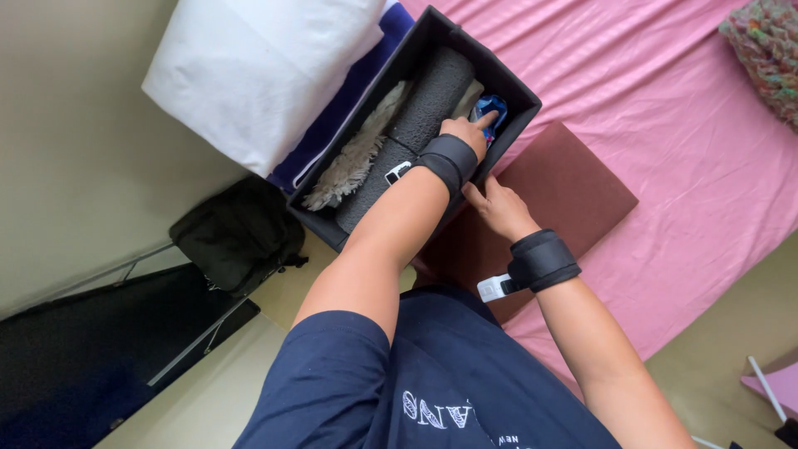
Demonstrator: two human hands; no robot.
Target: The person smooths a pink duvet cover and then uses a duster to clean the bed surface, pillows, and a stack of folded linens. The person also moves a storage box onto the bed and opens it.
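A black fabric storage box point(515, 90) sits at the edge of a bed with a pink sheet. Inside lie rolled items: a dark grey roll point(432, 91), a white fluffy cloth point(353, 158) and a blue item point(490, 108) at the right end. My left hand point(467, 131) reaches into the box and presses on the blue item, fingers bent over it. My right hand point(499, 208) rests against the box's outer near wall, fingers apart, over a folded brown cloth point(573, 187). Both wrists wear black bands.
A white pillow point(249, 66) lies over a blue cover at the upper left beside the box. A black bag point(237, 233) sits on the floor by the wall. A multicoloured knitted item point(769, 46) lies at the bed's top right.
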